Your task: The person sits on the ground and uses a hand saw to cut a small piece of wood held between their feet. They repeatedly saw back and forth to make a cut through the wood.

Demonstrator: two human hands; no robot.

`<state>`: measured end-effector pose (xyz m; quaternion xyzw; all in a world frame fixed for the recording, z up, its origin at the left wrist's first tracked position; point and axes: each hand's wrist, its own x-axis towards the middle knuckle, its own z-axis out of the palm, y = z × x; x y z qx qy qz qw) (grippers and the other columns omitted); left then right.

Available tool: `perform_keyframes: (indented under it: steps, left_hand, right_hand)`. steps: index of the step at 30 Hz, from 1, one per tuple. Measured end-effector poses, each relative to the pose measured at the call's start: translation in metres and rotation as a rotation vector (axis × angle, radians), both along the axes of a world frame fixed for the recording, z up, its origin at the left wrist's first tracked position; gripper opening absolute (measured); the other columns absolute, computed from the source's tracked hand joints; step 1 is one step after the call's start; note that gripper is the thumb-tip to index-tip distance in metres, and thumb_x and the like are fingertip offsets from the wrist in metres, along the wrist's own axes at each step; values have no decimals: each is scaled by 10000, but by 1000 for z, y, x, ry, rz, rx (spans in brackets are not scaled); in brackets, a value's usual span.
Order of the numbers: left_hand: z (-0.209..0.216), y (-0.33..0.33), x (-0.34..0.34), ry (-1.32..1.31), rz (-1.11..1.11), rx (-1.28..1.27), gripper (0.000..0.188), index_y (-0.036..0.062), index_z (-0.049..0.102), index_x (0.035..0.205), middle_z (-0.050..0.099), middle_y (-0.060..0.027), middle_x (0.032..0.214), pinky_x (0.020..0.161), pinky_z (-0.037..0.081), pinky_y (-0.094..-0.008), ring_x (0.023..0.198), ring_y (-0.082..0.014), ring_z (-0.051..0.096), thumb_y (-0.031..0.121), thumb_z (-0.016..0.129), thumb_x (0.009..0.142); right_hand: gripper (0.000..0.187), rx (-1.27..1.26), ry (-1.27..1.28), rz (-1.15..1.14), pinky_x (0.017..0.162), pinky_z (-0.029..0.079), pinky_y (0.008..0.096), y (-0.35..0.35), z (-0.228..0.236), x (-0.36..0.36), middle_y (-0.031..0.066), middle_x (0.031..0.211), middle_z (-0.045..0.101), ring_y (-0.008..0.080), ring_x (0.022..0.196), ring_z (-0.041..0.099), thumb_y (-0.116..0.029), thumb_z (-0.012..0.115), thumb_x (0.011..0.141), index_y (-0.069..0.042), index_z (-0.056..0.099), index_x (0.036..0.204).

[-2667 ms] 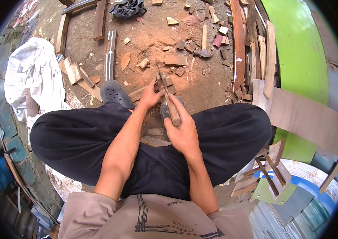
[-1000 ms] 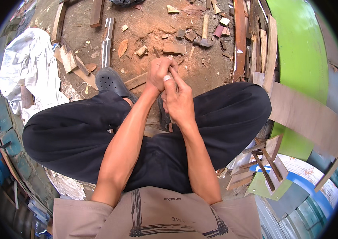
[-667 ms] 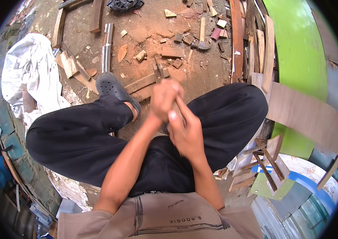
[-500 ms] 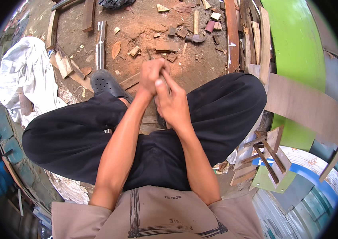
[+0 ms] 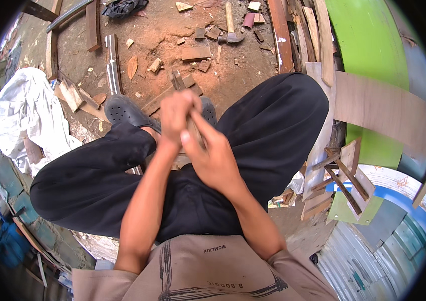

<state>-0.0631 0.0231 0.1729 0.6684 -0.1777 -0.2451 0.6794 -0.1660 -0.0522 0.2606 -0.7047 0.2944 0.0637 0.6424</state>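
My left hand (image 5: 175,116) is closed, its knuckles slightly blurred, above the gap between my bent legs. Just behind and right of it, my right hand (image 5: 212,156) is wrapped round a narrow brown wooden strip (image 5: 196,131). The strip runs up from the right palm into the left fist, and the fingers cover much of it. Past the left knuckles a brown piece of wood (image 5: 176,80) shows; whether it is the same strip I cannot tell. Below the hands a flat board (image 5: 155,102) lies on the ground between my dark clogs (image 5: 126,111).
A claw hammer (image 5: 230,25) lies ahead among wood offcuts (image 5: 196,53). White cloth (image 5: 31,115) is heaped at left. Long planks (image 5: 279,37) and a green panel (image 5: 368,45) line the right. A small wooden frame (image 5: 344,175) stands beside my right knee.
Both hands, still together, have come down a little toward me and left. The view has shifted slightly, and more wood and a clog now show beyond the hands.
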Motion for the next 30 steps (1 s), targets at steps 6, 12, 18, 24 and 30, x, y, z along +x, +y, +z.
perform_keyframes:
  steps: [6,12,18,24,30]
  left_hand:
    - [42,3,-39,-19,51,-90,417,32,603,657,607,-86,643,708,418,-339,628,-205,544,316,450,921]
    - [-33,-19,29,-248,124,32,436,-16,583,688,595,-108,644,577,433,-327,586,-191,550,284,443,974]
    - [62,3,-60,-150,-52,-51,300,70,567,633,543,-84,608,727,390,-363,597,-253,492,231,504,878]
    - [13,-27,8,119,172,-72,436,-19,564,629,529,-75,553,494,391,-316,509,-151,513,263,473,950]
    - [27,-4,-44,-128,35,-62,274,47,567,628,508,-104,580,726,403,-357,582,-268,499,218,548,840]
  right_hand:
    - [619,79,-39,54,1040,451,325,-3,50,-33,269,1336,610,253,1258,593,-224,599,996,121,400,1470]
    - [620,-110,-124,-57,845,525,380,-2,-44,27,348,1124,660,402,1007,707,-332,555,992,65,444,1455]
    - [587,10,61,62,847,536,367,2,63,-67,347,1162,650,370,1063,707,-229,486,1003,74,383,1496]
    - [538,-52,69,-44,888,515,376,-9,-10,16,326,1180,656,368,1062,695,-184,463,970,55,460,1452]
    - [569,47,179,19,821,529,397,1,39,-32,327,1125,675,367,960,718,-137,466,940,82,430,1464]
